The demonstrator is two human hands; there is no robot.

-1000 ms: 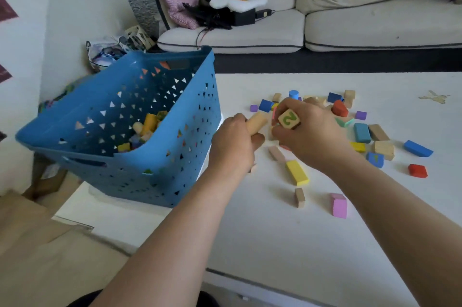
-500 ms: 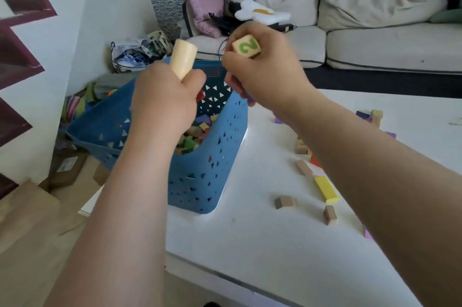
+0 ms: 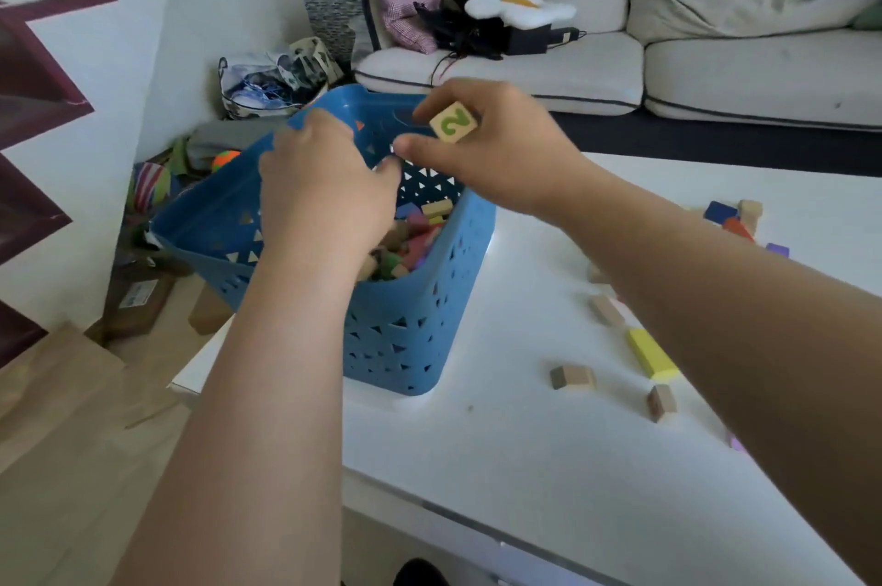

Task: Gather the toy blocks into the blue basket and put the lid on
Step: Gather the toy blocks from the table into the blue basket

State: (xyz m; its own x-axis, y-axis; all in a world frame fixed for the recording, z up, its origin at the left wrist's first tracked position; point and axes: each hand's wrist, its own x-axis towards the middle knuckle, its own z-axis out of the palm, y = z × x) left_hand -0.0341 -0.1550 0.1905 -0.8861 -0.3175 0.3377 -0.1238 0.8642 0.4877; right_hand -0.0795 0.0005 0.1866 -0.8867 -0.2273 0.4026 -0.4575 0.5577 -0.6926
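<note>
Blue basket (image 3: 420,337) part-filled, at the desk (image 3: 525,466) edge. Number block (image 3: 453,121) pinched in right hand (image 3: 506,151) above rim; left hand (image 3: 324,189) over opening, grasp hidden. Risk: dropped block bouncing out; nudge tipping basket floorward.

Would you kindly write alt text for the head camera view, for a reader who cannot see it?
Over a blue basket of toy blocks on a white table, the right hand pinches a wooden cube marked with a green 2 while the left hand reaches inside. More blocks lie scattered on the table to the right.
</note>
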